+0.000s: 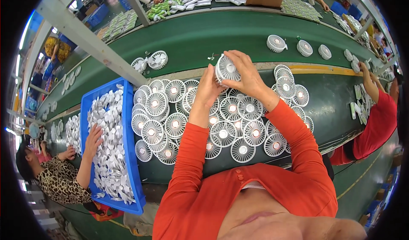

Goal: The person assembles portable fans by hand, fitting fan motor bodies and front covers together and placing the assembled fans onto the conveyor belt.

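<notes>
Between both hands, at the far edge of the workbench, is a round white fan head (pixel 228 71) with a spoked grille, tilted on its edge. My right hand (pixel 251 80) grips it from the right, with fingers over its top and the thumb low across its front. My left hand (pixel 207 89) closes on its left side; part of those fingers is hidden behind the fan head. Under my forearms lies a heap of white round fan grilles (pixel 223 133), overlapping, several with copper-coloured centres.
A blue bin (pixel 128 155) of small white parts stands at left, with a co-worker's hand (pixel 93 141) over it. Beyond the bench runs a green conveyor belt (pixel 191 40) carrying fan heads (pixel 276 43). A metal post (pixel 89 35) rises at left. A red-sleeved co-worker (pixel 375 116) reaches in at right.
</notes>
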A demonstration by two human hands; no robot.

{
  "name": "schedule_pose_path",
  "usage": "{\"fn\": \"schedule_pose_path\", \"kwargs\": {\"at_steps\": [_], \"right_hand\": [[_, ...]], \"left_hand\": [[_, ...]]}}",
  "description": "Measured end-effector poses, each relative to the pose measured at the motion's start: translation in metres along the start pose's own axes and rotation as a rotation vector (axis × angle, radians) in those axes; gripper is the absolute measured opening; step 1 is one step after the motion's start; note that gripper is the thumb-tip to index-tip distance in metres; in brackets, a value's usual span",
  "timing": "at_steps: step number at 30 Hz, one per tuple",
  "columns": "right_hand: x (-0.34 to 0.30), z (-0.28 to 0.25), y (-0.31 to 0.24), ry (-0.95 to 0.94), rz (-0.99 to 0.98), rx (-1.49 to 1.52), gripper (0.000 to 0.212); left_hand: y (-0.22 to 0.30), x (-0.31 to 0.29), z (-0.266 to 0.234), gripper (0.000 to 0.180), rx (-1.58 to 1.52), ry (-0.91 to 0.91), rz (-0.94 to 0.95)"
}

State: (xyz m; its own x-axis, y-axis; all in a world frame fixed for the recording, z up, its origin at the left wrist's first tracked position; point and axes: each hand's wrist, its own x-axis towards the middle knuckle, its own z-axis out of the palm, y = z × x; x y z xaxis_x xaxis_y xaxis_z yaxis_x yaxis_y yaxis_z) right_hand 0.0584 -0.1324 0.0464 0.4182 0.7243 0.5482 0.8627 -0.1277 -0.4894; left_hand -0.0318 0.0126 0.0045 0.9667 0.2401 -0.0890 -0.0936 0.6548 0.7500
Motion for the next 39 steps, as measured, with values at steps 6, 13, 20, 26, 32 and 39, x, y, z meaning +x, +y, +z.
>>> {"fn": "schedule_pose_path", "kwargs": {"at_steps": [6,13,20,26,32,39], "right_hand": [[-0.005,0.01,-0.012,-0.132,-0.129,0.069,0.086],[0.006,0.011,-0.018,0.084,0.056,0.431,0.033],[0.023,0.02,-0.028,0.134,0.251,0.565,0.029],[0.011,0.026,-0.025,0.005,-0.167,0.046,0.054],[-0.005,0.047,-0.021,-0.078,-0.016,0.386,0.081],[0.004,0.051,-0.044,-0.054,0.126,0.752,0.061]], "left_hand": [[-0.004,-0.012,0.013,0.055,-0.226,0.029,0.009],[0.0,-0.012,0.009,0.046,-0.501,0.149,0.03],[0.0,-0.009,0.005,0.045,-0.487,0.086,0.047],[0.001,-0.016,0.007,0.042,-0.511,0.067,0.067],[-0.01,-0.024,0.035,0.044,-0.095,0.345,0.52],[-0.012,-0.028,0.026,0.035,0.486,0.399,0.825]]}}
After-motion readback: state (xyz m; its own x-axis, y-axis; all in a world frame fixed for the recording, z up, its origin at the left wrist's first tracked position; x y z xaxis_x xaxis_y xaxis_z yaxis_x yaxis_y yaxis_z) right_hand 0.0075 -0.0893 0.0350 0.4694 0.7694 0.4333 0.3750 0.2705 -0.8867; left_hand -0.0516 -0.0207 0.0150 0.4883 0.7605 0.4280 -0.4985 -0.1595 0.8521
